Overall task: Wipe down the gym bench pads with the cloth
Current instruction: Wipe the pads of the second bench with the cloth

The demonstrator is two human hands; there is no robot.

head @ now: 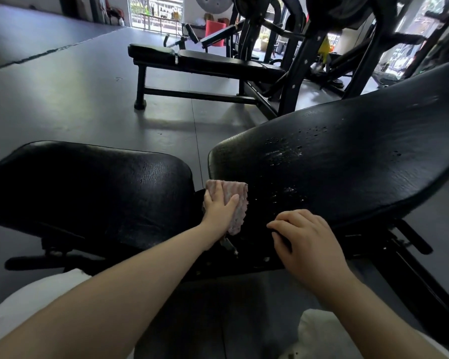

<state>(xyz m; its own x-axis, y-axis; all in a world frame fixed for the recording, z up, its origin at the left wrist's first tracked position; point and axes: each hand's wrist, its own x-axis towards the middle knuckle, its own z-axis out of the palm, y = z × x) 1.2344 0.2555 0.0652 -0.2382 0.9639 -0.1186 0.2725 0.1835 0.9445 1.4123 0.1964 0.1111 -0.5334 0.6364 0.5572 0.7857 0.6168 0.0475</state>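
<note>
grey gym flooring surrounds the bench. left hand [219, 206] presses the pink cloth [235, 203] flat, fingers straight, at the back pad's [347, 161] lower end; droplets remain further up. right hand [305, 244] grips its near edge. seat pad [88, 185] looks dry; whether wiped, unclear.

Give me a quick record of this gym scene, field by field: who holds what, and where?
cloth: pinkish, pressed on the lower end of the back pad
left hand: flat on the cloth
right hand: fingers curled over the back pad's near edge
seat pad: left of the cloth
back pad surface: wet droplets visible
background: another bench
</note>
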